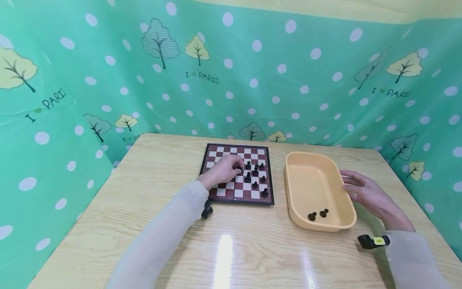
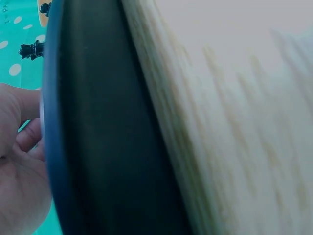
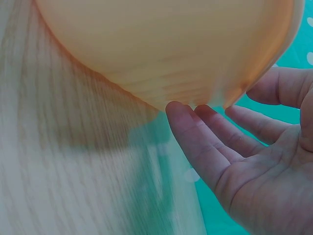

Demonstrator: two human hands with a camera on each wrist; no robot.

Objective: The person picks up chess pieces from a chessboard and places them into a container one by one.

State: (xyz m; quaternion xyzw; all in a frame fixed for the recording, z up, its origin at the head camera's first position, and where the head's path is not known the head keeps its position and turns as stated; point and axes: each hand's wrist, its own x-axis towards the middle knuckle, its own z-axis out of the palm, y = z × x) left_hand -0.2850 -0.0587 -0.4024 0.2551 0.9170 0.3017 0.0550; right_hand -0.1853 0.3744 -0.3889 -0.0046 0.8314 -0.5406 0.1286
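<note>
Wooden table (image 1: 155,172) under chessboard (image 1: 239,186) — green cloth (image 1: 216,40)

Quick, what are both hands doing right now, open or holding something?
Left hand: closed, pinching a black chess piece.
Right hand: open, at the side of the orange tray.

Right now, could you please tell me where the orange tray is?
In the head view, the orange tray stands on the table, right of the chessboard, beside the right hand.
</note>
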